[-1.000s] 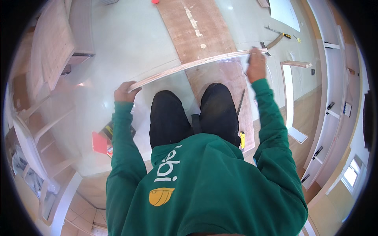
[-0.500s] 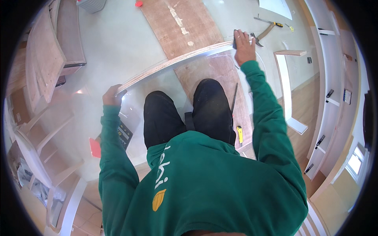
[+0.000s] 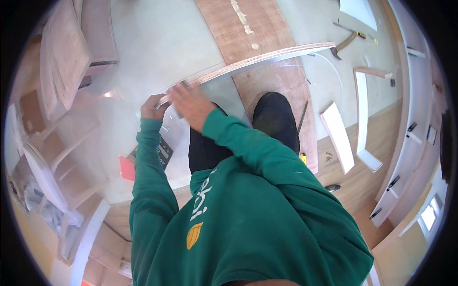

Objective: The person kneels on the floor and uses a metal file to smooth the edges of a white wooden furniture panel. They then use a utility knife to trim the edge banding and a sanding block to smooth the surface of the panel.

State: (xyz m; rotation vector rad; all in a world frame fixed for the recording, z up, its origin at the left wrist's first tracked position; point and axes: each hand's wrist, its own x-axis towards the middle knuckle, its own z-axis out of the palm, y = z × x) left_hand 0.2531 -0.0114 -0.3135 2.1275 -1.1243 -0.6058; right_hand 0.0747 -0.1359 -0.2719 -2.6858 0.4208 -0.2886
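Observation:
A long, narrow plywood board (image 3: 267, 56) with a pale face stands on edge across in front of my knees, its layered edge facing up. My left hand (image 3: 152, 108) is closed around the board's left end. Close beside it, my right hand (image 3: 192, 106) presses on the top edge, smeared by motion. Part of a small dark block (image 3: 185, 85) shows at the right hand's fingers; most of it is hidden. The board's right end is free of my hands, next to a claw hammer (image 3: 347, 44) on the floor.
A plywood sheet (image 3: 262, 28) lies under the board. Right of it are a white-faced offcut (image 3: 338, 136) and an angled white frame piece (image 3: 361, 114). A yellow utility knife (image 3: 303, 158) sits by my right knee. Wooden panels (image 3: 67, 57) stand at left; a hinged cabinet side (image 3: 405, 114) runs along the right.
My right hand has swept left along the board's edge, from its right end to beside my left hand, with the dark block. My left hand keeps its grip. The view has shifted slightly.

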